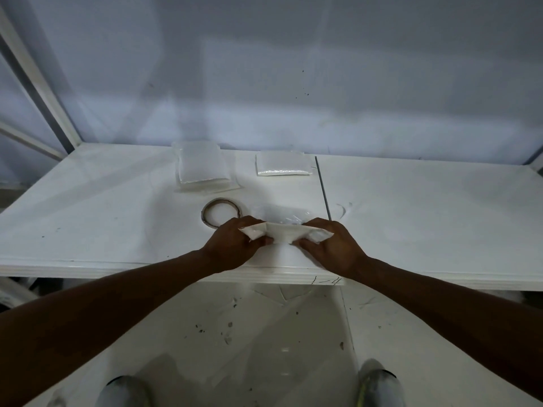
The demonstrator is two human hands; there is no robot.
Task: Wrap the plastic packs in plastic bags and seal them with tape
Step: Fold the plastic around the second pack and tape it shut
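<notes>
Both hands are on one white pack (282, 232), dead centre near the front edge of the counter (88, 215). Can't tell if it's resting on the counter or just off it.

Left hand (232, 245) grip: fingers curled, pinching the pack's 9 o'clock end. Right hand (332, 245) grip: same, pinching the 3 o'clock end. The pack looks folded or bowed between them. My guess is both ends are held to keep it tight while the clear plastic bag (285, 214) gets worked round it. The bag film bunches at the pack's 12 o'clock. How far the pack sits inside it, can't tell.

Tape roll (221, 212) lies flat at 10 o'clock from the pack, just beside the left hand, handy for sealing. No tape visible on the pack, so the seal looks not yet started.

Further back:
- rear-left pack (202, 168) at 11 o'clock, glossy, maybe a stack or already bagged, unconfirmed
- rear-right pack (283, 167) at 12 o'clock, just beside a dark seam (323, 186) that runs front to back in the counter

Nothing lies between the hands and the tape. The risk is that both hands are busy: freeing one for tape may let the fold spring open. Floor (264, 333) and shoes (123, 389) at 6 o'clock, not in play.
</notes>
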